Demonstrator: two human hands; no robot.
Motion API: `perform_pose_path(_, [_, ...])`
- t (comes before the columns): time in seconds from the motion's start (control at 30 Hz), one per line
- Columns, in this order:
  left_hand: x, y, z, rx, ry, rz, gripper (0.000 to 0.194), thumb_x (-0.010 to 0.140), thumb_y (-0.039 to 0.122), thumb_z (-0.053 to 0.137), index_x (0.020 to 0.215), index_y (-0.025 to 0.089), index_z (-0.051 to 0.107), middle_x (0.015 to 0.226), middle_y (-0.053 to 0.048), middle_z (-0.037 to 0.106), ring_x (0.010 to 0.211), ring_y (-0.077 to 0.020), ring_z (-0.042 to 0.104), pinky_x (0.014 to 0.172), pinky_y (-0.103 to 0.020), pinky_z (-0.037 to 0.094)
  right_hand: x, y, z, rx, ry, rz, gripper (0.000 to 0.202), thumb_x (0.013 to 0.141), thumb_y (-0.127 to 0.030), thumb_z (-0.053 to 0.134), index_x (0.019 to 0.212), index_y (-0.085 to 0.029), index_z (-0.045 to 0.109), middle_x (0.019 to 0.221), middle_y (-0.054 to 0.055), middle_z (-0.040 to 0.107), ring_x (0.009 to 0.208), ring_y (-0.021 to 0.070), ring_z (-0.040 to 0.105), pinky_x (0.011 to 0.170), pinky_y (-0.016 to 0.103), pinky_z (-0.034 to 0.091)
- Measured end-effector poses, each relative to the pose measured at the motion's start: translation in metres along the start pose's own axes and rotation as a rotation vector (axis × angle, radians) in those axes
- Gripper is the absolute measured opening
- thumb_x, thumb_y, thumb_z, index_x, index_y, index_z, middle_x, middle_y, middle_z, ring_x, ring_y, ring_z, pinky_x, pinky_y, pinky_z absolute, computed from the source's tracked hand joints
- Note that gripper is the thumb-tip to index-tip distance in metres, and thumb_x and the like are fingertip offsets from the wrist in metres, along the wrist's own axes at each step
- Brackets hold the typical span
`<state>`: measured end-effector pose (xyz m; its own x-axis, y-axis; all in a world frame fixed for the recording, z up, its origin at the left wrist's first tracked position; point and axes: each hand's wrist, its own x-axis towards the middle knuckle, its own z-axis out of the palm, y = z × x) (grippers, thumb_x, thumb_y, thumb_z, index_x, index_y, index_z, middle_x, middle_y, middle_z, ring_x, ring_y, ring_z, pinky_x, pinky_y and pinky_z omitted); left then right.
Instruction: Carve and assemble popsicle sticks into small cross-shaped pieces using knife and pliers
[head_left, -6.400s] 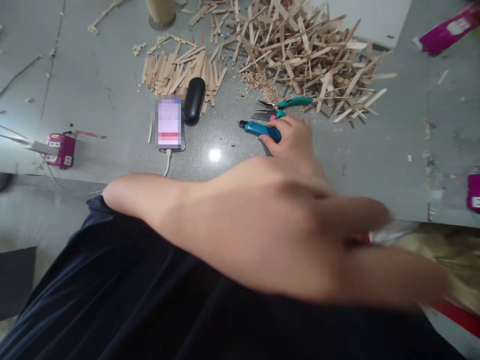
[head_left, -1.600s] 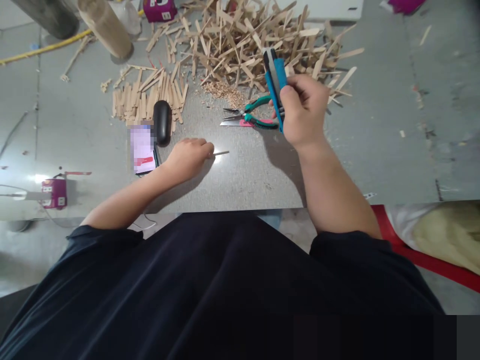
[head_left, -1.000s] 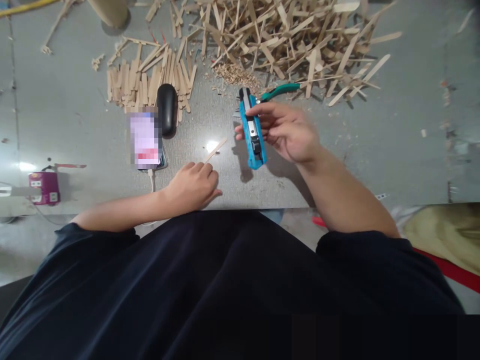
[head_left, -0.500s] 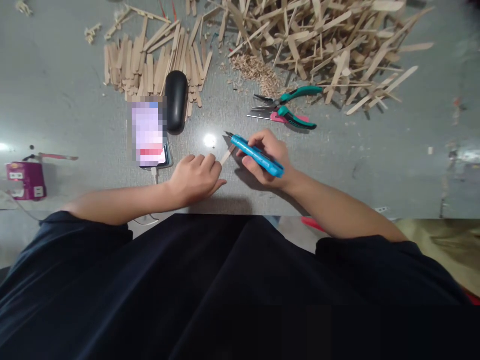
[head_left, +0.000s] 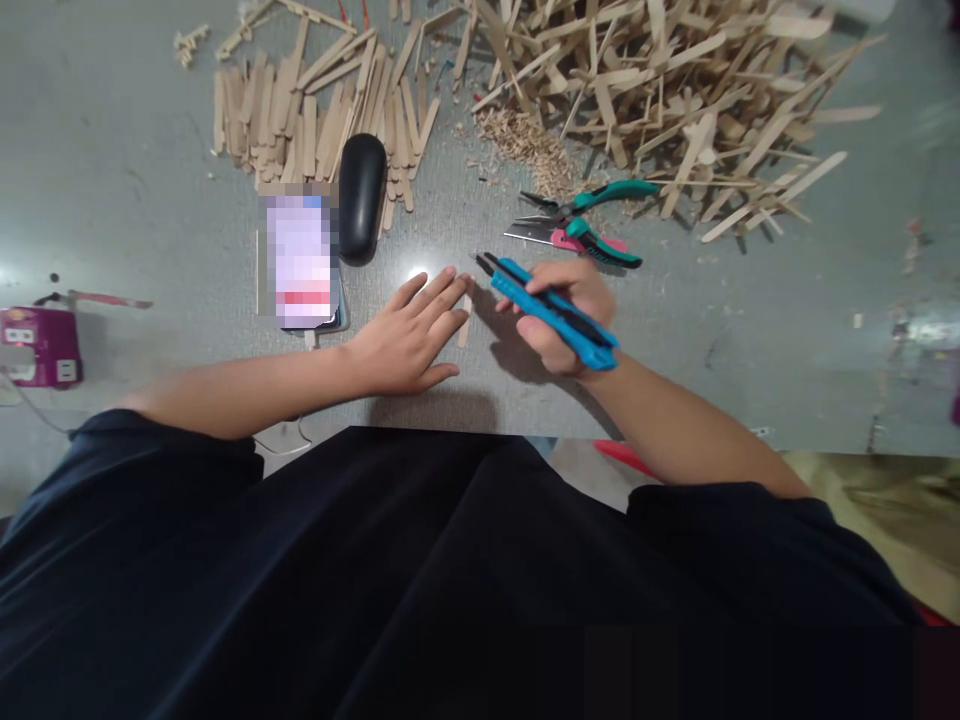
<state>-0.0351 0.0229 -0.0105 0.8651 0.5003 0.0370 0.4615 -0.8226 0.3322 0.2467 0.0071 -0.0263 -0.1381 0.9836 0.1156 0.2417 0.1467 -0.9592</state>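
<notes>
My left hand (head_left: 412,340) lies palm down on the table with its fingers stretched out and slightly apart. Its fingertips are at the upper end of a small wooden craft stick (head_left: 464,328), which lies flat beside the hand. My right hand (head_left: 566,315) is closed around a blue utility knife (head_left: 555,312), held slantwise above the table. The knife's dark narrow tip points up and left, just right of my left fingertips. Part of the knife's body is covered by my fingers.
Beyond my right hand lie green-handled pliers (head_left: 607,195) and a pink-handled blade (head_left: 529,233). Behind are a large heap of craft sticks (head_left: 697,130), wood shavings (head_left: 532,150) and a flatter group of sticks (head_left: 262,110). Left are a black case (head_left: 362,200), a phone (head_left: 300,260) and a purple box (head_left: 41,345).
My left hand's curled fingers have stretched out, showing more of the craft stick, which now lies more upright in view. My right hand has moved the knife slightly right, away from the stick.
</notes>
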Motion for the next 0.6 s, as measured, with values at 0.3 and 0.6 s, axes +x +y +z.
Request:
perform_pose_path(0.3, [0.000, 0.009, -0.006, 0.156, -0.058, 0.036, 0.067, 0.113, 0.052, 0.068, 0.159, 0.003, 0.064, 0.185, -0.031, 0.049, 0.176, -0.0500, 0.046, 0.142, -0.072, 0.041, 0.014, -0.002, -0.006, 0.002, 0.142, -0.288, 0.038, 0.101, -0.067, 0.084, 0.092, -0.030, 0.079, 0.079, 0.002, 0.076, 0.069, 0.0226, 0.071, 0.070, 0.044, 0.058])
perform_pose_path(0.6, [-0.002, 0.014, -0.006, 0.145, -0.018, -0.009, 0.065, 0.111, 0.049, 0.072, 0.157, 0.004, 0.067, 0.187, -0.032, 0.045, 0.178, -0.0495, 0.043, 0.141, -0.069, 0.042, 0.001, 0.003, 0.008, -0.003, 0.111, -0.211, 0.040, 0.111, -0.057, 0.075, 0.141, -0.031, 0.080, 0.099, 0.005, 0.088, 0.070, 0.0241, 0.083, 0.058, 0.039, 0.066])
